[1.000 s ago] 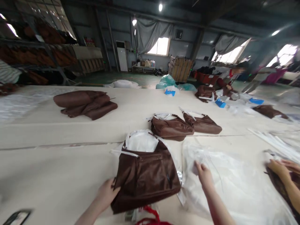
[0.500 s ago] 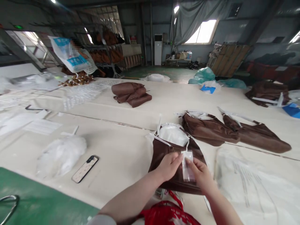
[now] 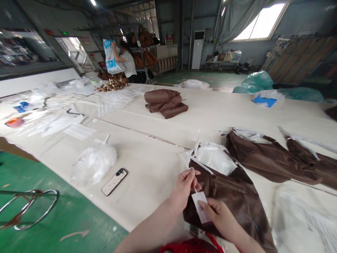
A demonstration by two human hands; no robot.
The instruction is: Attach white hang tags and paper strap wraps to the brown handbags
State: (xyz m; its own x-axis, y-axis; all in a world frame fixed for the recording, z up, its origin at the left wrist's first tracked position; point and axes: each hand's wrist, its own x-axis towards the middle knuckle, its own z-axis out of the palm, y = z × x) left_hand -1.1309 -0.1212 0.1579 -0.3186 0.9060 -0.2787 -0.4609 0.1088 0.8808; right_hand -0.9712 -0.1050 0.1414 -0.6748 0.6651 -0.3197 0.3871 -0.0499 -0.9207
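A brown handbag (image 3: 226,196) lies in front of me, with white padding (image 3: 214,158) at its opening and white wrapping along its strap. Over the bag's left part, my right hand (image 3: 219,214) grips a white hang tag (image 3: 199,202) between thumb and fingers. My left hand (image 3: 184,184) is just above, its fingertips pinched on the tag's white string (image 3: 195,190). The string runs down from those fingers to the tag's top edge. Both hands are closed, and the bag rests on the table (image 3: 147,161) beneath them.
More brown bags (image 3: 265,158) lie to the right, beside clear plastic bags (image 3: 297,218). Left are a phone (image 3: 114,182) and a plastic bundle (image 3: 96,163). Folded brown pieces (image 3: 165,102) sit farther back. Across the table, a person (image 3: 127,63) holds up a white-and-blue bag (image 3: 112,58).
My view has swung left. My left hand has moved from the tag's edge up to its string, while my right hand keeps the tag, now tilted.
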